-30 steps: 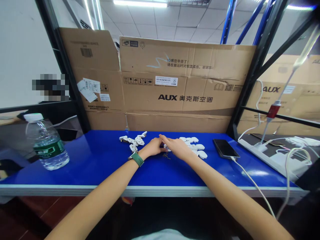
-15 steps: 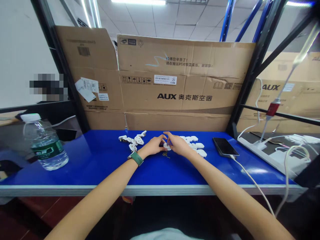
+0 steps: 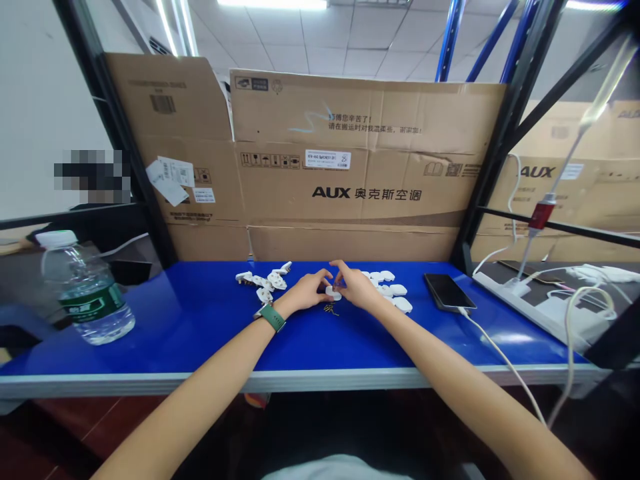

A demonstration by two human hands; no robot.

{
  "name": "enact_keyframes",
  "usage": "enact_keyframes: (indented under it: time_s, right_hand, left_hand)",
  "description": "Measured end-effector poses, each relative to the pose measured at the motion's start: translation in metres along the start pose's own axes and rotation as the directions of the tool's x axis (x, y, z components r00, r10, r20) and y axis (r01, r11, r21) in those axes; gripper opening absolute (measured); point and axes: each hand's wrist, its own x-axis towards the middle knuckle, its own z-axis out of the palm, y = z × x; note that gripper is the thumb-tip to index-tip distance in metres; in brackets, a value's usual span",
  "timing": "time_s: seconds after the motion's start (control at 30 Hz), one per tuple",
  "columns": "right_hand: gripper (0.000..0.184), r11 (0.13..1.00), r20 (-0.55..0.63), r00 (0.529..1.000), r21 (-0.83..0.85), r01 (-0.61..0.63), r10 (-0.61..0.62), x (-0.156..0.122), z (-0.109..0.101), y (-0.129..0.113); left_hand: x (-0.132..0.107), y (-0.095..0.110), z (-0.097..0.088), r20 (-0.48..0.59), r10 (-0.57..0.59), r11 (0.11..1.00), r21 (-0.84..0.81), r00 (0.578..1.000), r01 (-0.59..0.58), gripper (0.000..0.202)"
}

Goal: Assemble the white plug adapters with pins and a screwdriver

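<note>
Between my two hands, low over the blue tabletop, is a small white plastic piece (image 3: 333,293). My left hand (image 3: 306,293) grips its left side with thumb and fingers. The fingertips of my right hand (image 3: 354,285) are pinched together at the piece's right edge; whatever they hold is too small to make out. Just below lies a little heap of thin brass-coloured bits (image 3: 329,309). To the left is a loose pile of white plastic pieces (image 3: 265,283) with metal parts showing. Smooth white pieces (image 3: 399,291) lie in rows beyond my right wrist, partly hidden by it.
A phone (image 3: 450,292) on a white cable lies to the right, beside a white power strip (image 3: 530,313). A water bottle (image 3: 90,293) stands at the left of the blue table (image 3: 210,333). Cardboard (image 3: 280,240) walls off the back. A person (image 3: 95,193) sits behind the left frame.
The view has shifted slightly. My right fingertips have closed in and lowered to the white piece, and my left hand still holds it in the same place.
</note>
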Motion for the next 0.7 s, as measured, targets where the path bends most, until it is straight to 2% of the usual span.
enact_keyframes:
  time_s: [0.33, 0.43, 0.53, 0.6, 0.7]
  right_hand:
    - [0.057, 0.994, -0.003, 0.996, 0.075, 0.085, -0.085, 0.000, 0.000, 0.008]
    - [0.044, 0.989, -0.118, 0.989, 0.110, 0.102, -0.089, 0.000, -0.004, 0.009]
    - [0.033, 0.973, -0.275, 0.957, 0.181, 0.142, -0.089, 0.003, -0.007, 0.009]
    - [0.026, 0.938, -0.324, 0.940, 0.282, 0.202, -0.105, 0.005, -0.011, 0.008]
    - [0.024, 0.803, -0.330, 0.937, 0.524, 0.283, -0.115, 0.007, -0.016, 0.007]
  left_hand:
    - [0.000, 0.000, -0.001, -0.002, -0.001, 0.999, -0.032, 1.000, 0.001, 0.051]
    - [0.000, -0.001, 0.000, 0.000, 0.005, 1.000, -0.029, 1.000, -0.005, 0.050]
    - [0.001, -0.003, 0.001, -0.003, 0.003, 1.000, -0.021, 1.000, -0.003, 0.049]
    - [0.001, -0.005, 0.001, -0.010, 0.012, 1.000, -0.024, 1.000, -0.013, 0.046]
    - [0.002, -0.007, 0.002, 0.002, 0.060, 0.998, -0.025, 0.998, -0.060, 0.036]
